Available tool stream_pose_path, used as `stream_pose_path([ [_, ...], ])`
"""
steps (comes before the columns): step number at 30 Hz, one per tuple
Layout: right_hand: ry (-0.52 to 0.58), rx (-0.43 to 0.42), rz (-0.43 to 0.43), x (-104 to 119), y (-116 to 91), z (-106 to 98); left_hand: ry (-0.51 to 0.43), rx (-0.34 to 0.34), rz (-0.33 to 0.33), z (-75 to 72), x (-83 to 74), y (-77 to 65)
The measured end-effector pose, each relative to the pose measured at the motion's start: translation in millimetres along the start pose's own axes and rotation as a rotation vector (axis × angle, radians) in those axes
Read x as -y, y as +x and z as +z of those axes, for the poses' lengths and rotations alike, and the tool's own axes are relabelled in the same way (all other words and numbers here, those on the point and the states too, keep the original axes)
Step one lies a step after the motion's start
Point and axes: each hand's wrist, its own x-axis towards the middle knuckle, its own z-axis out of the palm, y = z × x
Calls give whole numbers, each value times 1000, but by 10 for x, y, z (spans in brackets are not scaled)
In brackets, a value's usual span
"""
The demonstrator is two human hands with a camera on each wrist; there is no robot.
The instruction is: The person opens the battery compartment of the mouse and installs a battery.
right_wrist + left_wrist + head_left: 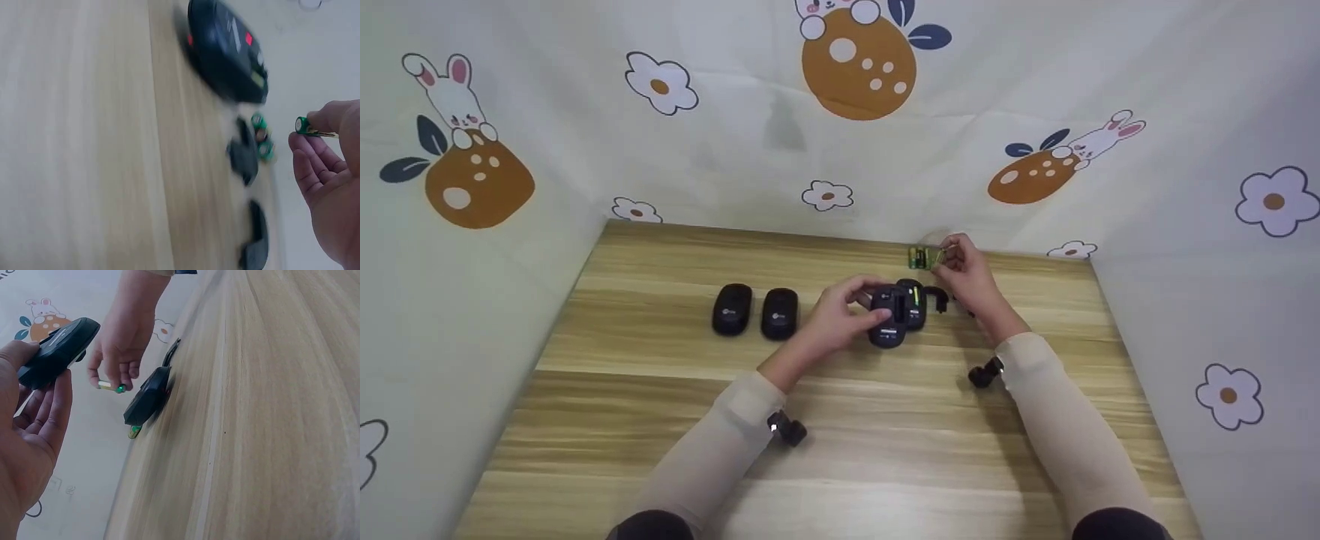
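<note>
My left hand point(834, 319) holds a black computer mouse point(887, 335) above the table, underside up, with its battery slot uncovered. Between thumb and fingers, my right hand point(969, 279) pinches a green battery point(302, 125), raised near the back of the table. A second black mouse point(222, 53) lies upside down on the table, partly behind the held one in the head view; a battery point(916, 295) sits in its slot. Loose batteries point(919, 258) lie together by the back edge. To the right of that mouse are two black battery covers, one cover point(244, 157) nearer the mouse, another cover point(257, 239) farther off.
Two more black mice, one mouse point(733, 309) and beside it another mouse point(779, 313), stand right side up on the left part of the wooden table point(840, 450). A patterned cloth point(720, 150) hangs along the back and both sides.
</note>
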Motion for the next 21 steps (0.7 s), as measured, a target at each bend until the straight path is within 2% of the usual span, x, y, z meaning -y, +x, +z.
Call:
stream_pose_path([
  [4, 87, -23, -51, 181, -102, 72, 0, -1, 0, 0, -7, 0],
  [8, 156, -18, -61, 357, -212, 121, -7, 0, 1, -7, -24, -8],
  [16, 242, -35, -83, 658, -384, 156, -18, -2, 44, -2, -3, 3],
  [21, 289, -33, -105, 801, -480, 163, -18, 3, 36, -5, -8, 2],
])
